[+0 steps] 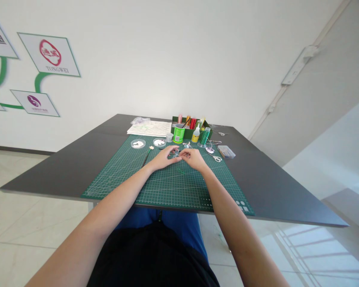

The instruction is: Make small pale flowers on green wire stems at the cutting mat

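My left hand (164, 158) and my right hand (194, 158) meet over the green cutting mat (173, 187), fingertips almost touching. Between them is a small, pale bluish piece (176, 153), too small to name; both hands pinch at it, their fingers closed. A thin loop of green thread or wire (181, 171) lies on the mat just below. Left of my left hand lies a dark, slim stick (145, 158) with a small pale flower-like tip. Small shiny bits (187, 145) lie just beyond my fingers.
Behind the hands stand two shallow dishes (138, 144), a green can (178, 134), a glue bottle (195, 134), a green spool (206, 136) and a box of spools (210, 132). White-handled scissors (217, 158) and a clear case (226, 152) lie right. White sheets (151, 128) lie at the back left.
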